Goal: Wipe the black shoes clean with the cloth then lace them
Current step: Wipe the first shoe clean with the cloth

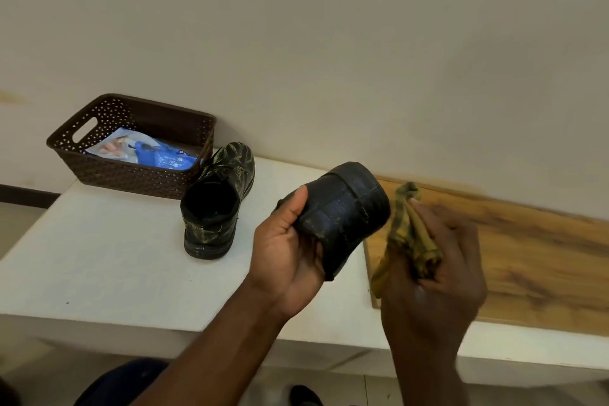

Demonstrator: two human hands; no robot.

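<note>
While left hand (pixel 290 250) holds shoe (pixel 342 214); (writing illegible)

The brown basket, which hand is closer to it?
Left. The left hand, holding the black shoe, is nearer the brown basket; the right hand with the cloth is farther right.

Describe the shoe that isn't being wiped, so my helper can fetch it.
On the white table, find the brown basket by the wall. The shoe stands upright just right of it, its opening facing the camera. Unlike the shoe in the left hand, nobody holds it.
</note>
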